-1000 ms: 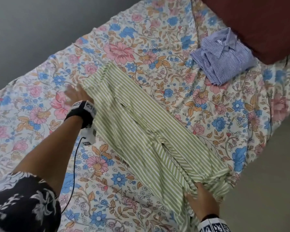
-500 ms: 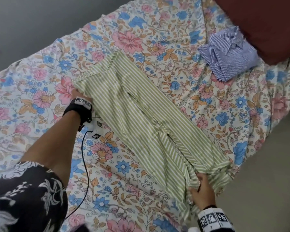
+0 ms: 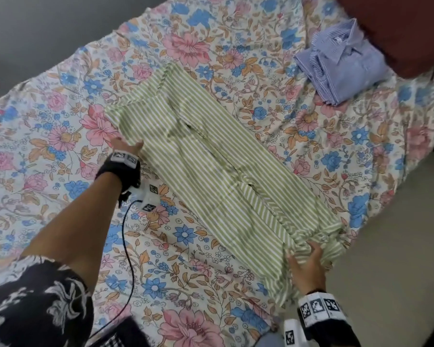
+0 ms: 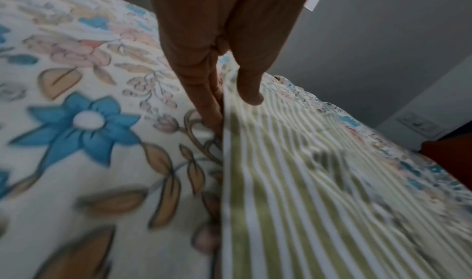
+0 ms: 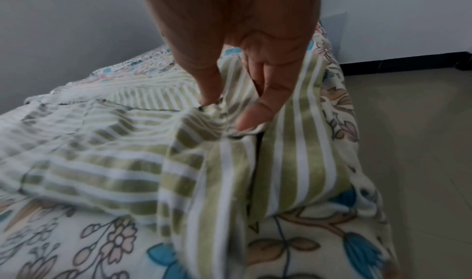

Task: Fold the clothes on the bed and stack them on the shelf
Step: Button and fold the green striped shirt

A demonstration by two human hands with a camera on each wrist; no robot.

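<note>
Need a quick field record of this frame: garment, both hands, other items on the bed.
garment: green striped garment, laid out long on the floral bedsheet, partly folded
left hand: fingers straight along the garment's side edge, thumb on top of the fabric
right hand: pinches bunched fabric at the near end, by the bed's edge
other: folded blue striped shirt apart from the garment, beside a dark red pillow
shelf: not in view
</note>
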